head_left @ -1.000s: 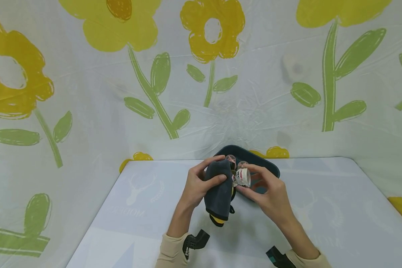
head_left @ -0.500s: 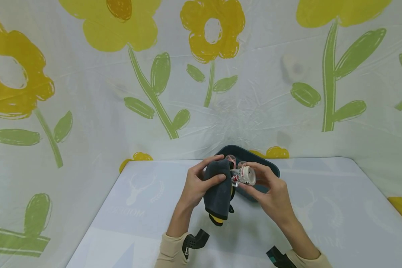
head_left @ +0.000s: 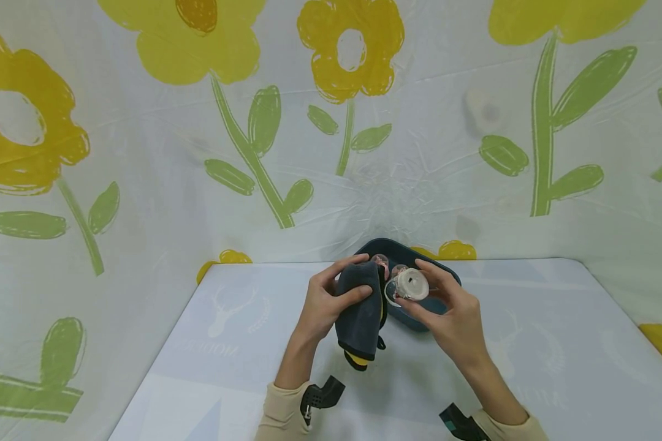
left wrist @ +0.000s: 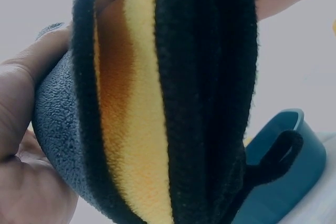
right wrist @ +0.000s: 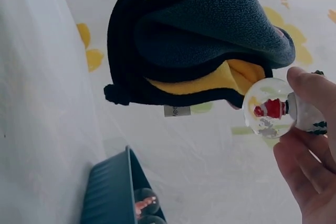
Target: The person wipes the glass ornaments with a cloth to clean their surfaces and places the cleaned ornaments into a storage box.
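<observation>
My left hand [head_left: 321, 303] grips a folded microfiber cloth [head_left: 357, 321], dark grey outside with yellow inside and black edging. The left wrist view shows its yellow lining [left wrist: 142, 103] between the folds. Between the thumb and fingers of my right hand [head_left: 455, 315] is a small snow globe [right wrist: 270, 108], pinched by its white base. A red-and-white figure stands inside the clear ball, which points toward the cloth and lies right at its edge. In the head view the flat underside of the base faces me.
Behind the hands, a dark teal bin [head_left: 403, 248] stands on the white table [head_left: 243, 361]. More snow globes [right wrist: 146, 201] lie in it. A black hanging loop [left wrist: 286, 153] dangles from the cloth. A flower-printed sheet [head_left: 419, 122] hangs at the back.
My right hand has turned the snow globe, bringing its base round to face the head camera, and drawn it slightly right from the cloth. The left hand and cloth have barely moved.
</observation>
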Available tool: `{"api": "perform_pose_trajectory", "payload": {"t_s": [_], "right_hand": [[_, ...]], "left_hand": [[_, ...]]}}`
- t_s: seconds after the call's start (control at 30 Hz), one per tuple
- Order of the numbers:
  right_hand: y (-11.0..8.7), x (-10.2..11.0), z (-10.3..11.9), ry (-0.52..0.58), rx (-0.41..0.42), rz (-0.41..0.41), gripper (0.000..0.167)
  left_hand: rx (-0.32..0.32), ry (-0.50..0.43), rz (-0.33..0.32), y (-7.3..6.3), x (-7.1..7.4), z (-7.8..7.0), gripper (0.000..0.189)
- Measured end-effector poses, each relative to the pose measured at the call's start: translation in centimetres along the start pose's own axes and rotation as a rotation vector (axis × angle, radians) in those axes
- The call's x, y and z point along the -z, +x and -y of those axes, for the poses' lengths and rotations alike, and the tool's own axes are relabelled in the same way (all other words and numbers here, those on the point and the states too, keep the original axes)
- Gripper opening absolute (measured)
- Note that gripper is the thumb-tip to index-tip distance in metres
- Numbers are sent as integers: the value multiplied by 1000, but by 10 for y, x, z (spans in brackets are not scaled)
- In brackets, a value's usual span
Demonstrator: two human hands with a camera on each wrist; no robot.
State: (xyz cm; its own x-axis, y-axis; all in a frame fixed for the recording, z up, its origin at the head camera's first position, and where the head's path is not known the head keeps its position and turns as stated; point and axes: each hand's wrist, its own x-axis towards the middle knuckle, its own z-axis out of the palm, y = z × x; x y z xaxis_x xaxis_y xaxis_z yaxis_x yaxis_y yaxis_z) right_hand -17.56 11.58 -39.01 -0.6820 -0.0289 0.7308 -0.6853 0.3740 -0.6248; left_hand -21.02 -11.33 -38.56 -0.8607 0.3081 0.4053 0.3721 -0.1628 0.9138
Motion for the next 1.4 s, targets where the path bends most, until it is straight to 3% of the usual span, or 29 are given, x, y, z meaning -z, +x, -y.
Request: {"api": "perform_pose_trajectory", "payload": {"t_s": [0.53, 0.83, 1.1, 1.4], "right_hand": [[0, 2, 3, 48, -81, -16, 69], [1, 3, 3, 109, -33, 5, 75], [0, 2, 4, 86, -66, 46, 75], [-1, 2, 3, 70, -88, 10, 74]], "left_hand": [[5, 1, 2, 0, 0, 0, 50], [10, 3, 0, 0, 0, -1, 51], [12, -1, 2, -1, 0, -2, 50], [9, 4, 1, 0, 0, -1, 50]]}}
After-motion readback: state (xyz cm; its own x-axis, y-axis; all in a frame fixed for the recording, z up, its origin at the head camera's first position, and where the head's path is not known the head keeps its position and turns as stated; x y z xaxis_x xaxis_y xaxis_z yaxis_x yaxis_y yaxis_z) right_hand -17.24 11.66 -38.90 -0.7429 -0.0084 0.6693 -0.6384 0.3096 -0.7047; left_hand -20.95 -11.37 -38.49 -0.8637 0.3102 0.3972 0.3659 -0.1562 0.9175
